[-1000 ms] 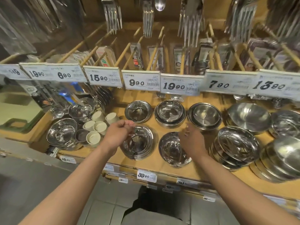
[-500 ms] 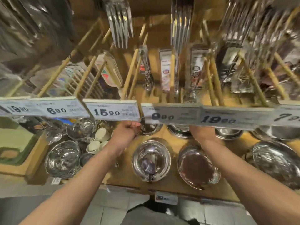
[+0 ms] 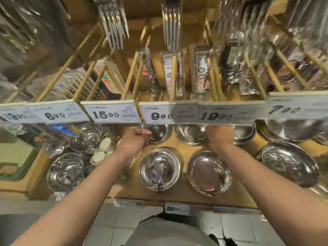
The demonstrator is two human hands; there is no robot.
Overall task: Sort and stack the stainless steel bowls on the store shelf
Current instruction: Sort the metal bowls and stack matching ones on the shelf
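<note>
Now both hands have moved to the shelf's (image 3: 184,192) back row: left hand (image 3: 134,141) pinches a small bowl's (image 3: 158,133) rim, while right hand's (image 3: 219,134) fingers stay hidden behind price tags (image 3: 225,114).

Wooden store shelf (image 3: 188,194), grey tiled floor (image 3: 113,226)

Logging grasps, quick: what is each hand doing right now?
Left hand: fingers curled on the rim of the back bowl.
Right hand: fingers hidden behind the price tags; cannot tell.

The price tags (image 3: 159,114) hide the right hand (image 3: 219,134) fingers and the back bowls' (image 3: 191,134) far rims.
</note>
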